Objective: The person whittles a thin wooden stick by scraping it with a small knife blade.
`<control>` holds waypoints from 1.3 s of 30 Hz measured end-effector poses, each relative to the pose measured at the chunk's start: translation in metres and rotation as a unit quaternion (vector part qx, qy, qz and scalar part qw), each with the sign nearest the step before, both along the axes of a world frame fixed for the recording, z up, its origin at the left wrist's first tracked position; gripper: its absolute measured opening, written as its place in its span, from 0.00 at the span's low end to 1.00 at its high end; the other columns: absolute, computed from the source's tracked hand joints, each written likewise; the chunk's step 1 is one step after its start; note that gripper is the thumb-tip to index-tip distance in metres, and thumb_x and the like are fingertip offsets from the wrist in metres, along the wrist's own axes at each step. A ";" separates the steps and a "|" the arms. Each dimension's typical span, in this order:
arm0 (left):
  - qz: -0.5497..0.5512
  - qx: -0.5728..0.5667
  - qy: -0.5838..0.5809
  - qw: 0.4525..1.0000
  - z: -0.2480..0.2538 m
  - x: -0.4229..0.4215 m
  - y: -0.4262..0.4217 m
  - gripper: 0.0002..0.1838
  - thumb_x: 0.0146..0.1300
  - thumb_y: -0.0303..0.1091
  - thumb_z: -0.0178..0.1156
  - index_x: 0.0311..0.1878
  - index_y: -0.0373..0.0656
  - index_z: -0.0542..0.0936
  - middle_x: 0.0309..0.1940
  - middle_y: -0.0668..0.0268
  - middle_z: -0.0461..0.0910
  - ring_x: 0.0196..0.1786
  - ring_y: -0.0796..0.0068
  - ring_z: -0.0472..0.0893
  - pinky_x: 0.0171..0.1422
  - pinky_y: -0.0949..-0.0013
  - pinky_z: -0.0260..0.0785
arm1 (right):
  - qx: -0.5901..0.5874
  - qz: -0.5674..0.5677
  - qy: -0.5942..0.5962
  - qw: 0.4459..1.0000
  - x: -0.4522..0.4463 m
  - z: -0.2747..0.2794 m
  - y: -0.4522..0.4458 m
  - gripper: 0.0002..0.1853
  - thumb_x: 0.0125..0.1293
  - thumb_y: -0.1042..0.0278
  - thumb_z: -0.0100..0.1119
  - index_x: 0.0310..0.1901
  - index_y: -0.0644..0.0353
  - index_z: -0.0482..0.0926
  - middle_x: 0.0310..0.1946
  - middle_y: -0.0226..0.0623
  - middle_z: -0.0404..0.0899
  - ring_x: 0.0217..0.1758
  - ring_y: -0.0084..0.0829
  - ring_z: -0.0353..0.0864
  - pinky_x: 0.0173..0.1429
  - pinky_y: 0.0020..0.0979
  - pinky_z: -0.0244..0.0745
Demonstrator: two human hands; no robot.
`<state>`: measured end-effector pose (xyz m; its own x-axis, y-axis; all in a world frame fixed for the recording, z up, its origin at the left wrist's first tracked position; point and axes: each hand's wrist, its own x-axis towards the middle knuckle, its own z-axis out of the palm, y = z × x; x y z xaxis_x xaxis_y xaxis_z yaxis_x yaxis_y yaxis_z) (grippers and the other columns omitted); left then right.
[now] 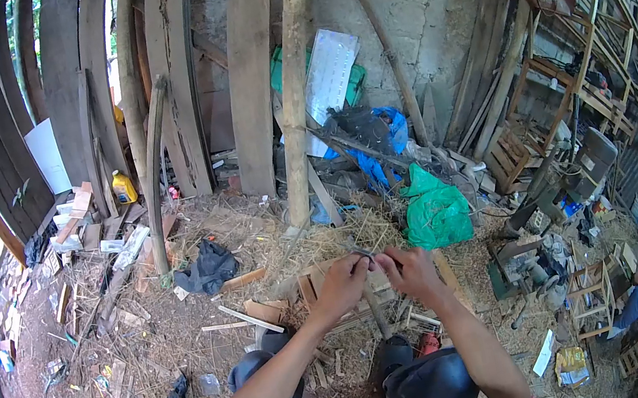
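Working remotely, I log the left hand (345, 280) with curled fingers pinching a small dark piece (361, 253), too small for me to identify, at the side toward the right hand (411, 270), whose bent fingertips come close beside it; I cannot tell whether they grasp it too. On the near side of both I note a wooden stick (377, 316), and farther off lie a green sack (436, 211) right and a dark cloth (208, 268) left
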<state>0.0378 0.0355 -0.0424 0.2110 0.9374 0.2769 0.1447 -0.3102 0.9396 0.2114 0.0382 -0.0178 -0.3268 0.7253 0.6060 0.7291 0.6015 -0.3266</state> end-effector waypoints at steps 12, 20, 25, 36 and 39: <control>0.084 0.007 0.045 0.995 0.005 0.012 0.004 0.16 0.67 0.41 0.49 0.35 0.40 0.80 0.22 0.62 0.75 0.25 0.73 0.73 0.33 0.67 0.65 | 0.086 -0.031 -0.098 0.991 0.014 -0.022 0.031 0.14 0.64 0.53 0.57 0.26 0.52 0.76 0.10 0.41 0.71 0.15 0.43 0.75 0.18 0.39 0.68; 0.028 -0.047 0.047 0.997 0.010 -0.003 -0.016 0.14 0.67 0.37 0.48 0.35 0.38 0.79 0.23 0.62 0.75 0.26 0.71 0.74 0.35 0.66 0.66 | -0.076 -0.292 -0.062 0.951 0.060 -0.032 0.037 0.21 0.66 0.50 0.52 0.28 0.62 0.79 0.21 0.48 0.78 0.27 0.54 0.78 0.31 0.49 0.72; 0.038 0.038 0.019 0.998 0.003 -0.018 0.000 0.14 0.67 0.36 0.48 0.35 0.37 0.78 0.23 0.60 0.76 0.27 0.67 0.75 0.36 0.64 0.66 | -0.131 -0.344 -0.032 0.929 0.091 -0.060 0.019 0.24 0.67 0.48 0.49 0.26 0.63 0.78 0.20 0.50 0.77 0.27 0.56 0.77 0.31 0.49 0.70; 0.014 -0.033 0.037 0.999 0.023 -0.006 -0.007 0.12 0.67 0.34 0.47 0.35 0.38 0.78 0.23 0.58 0.74 0.29 0.67 0.74 0.37 0.65 0.65 | -0.037 -0.136 -0.005 0.990 0.010 -0.004 0.013 0.19 0.66 0.53 0.54 0.24 0.59 0.75 0.17 0.44 0.74 0.21 0.52 0.75 0.26 0.47 0.66; 0.013 0.005 -0.006 1.000 0.019 -0.008 -0.011 0.12 0.67 0.34 0.48 0.34 0.38 0.78 0.22 0.58 0.73 0.27 0.65 0.74 0.35 0.64 0.65 | -0.088 -0.245 0.034 0.965 0.053 -0.038 0.026 0.22 0.67 0.50 0.51 0.25 0.61 0.75 0.18 0.46 0.75 0.24 0.52 0.76 0.29 0.47 0.67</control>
<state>0.0296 0.0245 -0.0237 0.1829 0.9398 0.2886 0.1411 -0.3156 0.9383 0.2648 0.0646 -0.0561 0.1168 0.8761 0.4678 0.8851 0.1218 -0.4491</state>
